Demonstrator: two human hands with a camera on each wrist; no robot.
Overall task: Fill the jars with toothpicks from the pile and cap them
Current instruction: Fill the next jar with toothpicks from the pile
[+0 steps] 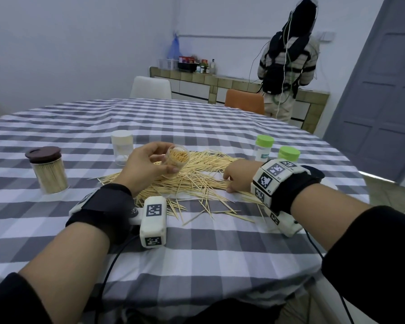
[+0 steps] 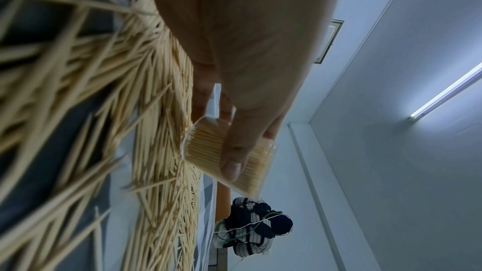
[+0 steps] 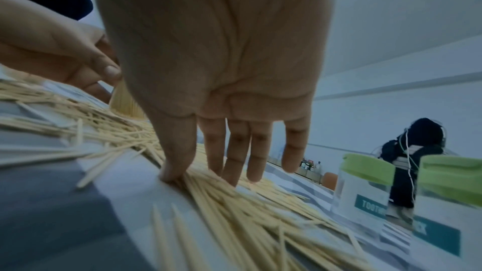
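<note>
The small clear jar (image 1: 176, 161) is in your left hand (image 1: 147, 166), lifted a little above the toothpick pile (image 1: 192, 181) and tilted so that its open mouth faces you; thumb and fingers are curled around its wall. It looks almost full: the sticks stand tightly side by side inside it, and in the left wrist view they fill the jar (image 2: 229, 156) nearly to the rim. So the step in hand, as I judge it, is the last filling of this jar. Your right hand (image 1: 237, 175) lies on the right side of the pile with fingers straight and a little spread, the fingertips (image 3: 234, 180) pressing on the loose sticks, and it holds nothing yet. The next move probably calls for gathering a small aligned bundle, because crossed sticks will not enter such a packed mouth, and then for finding a cap; I cannot tell where the cap of this jar is. On the checked tablecloth (image 1: 208, 253) a jar with a brown lid (image 1: 48, 170) stands at the left, already full and closed. A white-capped jar (image 1: 122, 147) behind the pile and two green-capped jars (image 1: 276, 149) at the right look empty.
</note>
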